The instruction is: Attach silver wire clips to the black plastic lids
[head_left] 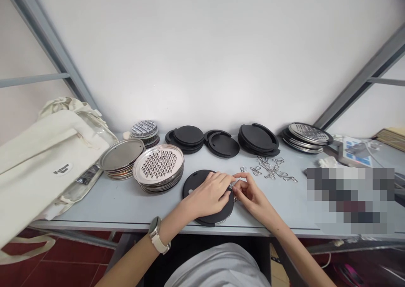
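A black round disc point(198, 183) with a metal rim lies on the grey table point(126, 202) near its front edge. My left hand point(210, 194) rests on top of the disc, fingers curled toward its right edge. My right hand point(251, 194) meets it there, and both pinch a small metal wire clip point(232, 188) at the disc's rim. A watch sits on my left wrist point(156, 235). Several loose wire clips point(270, 169) lie just behind my right hand.
Stacks of metal grater discs point(158, 166) and plain metal plates point(122, 156) stand at the left, with more graters point(305, 136) at the back right. Black discs point(221, 141) line the back. A cream bag point(47, 156) sits far left.
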`<state>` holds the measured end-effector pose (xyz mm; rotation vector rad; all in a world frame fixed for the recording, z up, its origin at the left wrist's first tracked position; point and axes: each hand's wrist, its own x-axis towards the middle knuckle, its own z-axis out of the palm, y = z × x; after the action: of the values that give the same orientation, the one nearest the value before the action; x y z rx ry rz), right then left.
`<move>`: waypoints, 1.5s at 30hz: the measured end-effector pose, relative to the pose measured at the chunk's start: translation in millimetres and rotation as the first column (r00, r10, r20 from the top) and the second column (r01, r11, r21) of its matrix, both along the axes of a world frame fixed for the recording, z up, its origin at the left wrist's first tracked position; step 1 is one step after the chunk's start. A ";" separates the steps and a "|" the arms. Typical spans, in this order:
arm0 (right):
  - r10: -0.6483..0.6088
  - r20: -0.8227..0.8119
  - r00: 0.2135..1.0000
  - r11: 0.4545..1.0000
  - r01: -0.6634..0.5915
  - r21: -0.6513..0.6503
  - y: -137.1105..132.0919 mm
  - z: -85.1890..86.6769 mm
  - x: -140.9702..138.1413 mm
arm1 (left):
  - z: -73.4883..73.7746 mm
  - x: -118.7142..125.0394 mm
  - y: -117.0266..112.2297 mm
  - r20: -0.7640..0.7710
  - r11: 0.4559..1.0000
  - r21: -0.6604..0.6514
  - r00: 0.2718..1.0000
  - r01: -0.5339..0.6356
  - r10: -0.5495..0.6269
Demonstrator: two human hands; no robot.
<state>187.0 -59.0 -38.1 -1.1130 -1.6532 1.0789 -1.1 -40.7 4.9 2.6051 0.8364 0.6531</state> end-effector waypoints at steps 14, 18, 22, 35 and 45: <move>0.019 0.005 1.000 1.000 -0.019 0.015 0.9 -2.7 0.8 | -1.3 0.6 0.8 -0.018 1.000 0.009 1.000 0.002 -0.002; 0.035 -0.006 0.999 0.999 -0.035 0.016 1.0 -3.5 1.8 | -2.3 0.1 1.3 -0.011 1.000 0.009 1.000 0.008 -0.007; 0.039 -0.014 0.999 0.999 -0.039 -0.002 1.0 -3.5 2.6 | -2.2 -0.1 1.5 -0.009 1.000 0.012 1.000 0.011 -0.011; 0.077 0.045 0.996 0.996 -0.079 0.040 -1.3 -1.9 2.1 | -2.2 0.2 1.7 -0.008 1.000 0.003 1.000 0.013 -0.013; 0.082 0.088 0.993 0.996 -0.085 0.039 -3.4 -0.7 2.3 | -2.5 0.1 1.8 -0.012 1.000 0.012 1.000 0.008 -0.008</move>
<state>189.4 -62.3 -38.9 -1.0845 -1.7963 1.0563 -1.1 -38.9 2.4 2.6240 0.8273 0.6430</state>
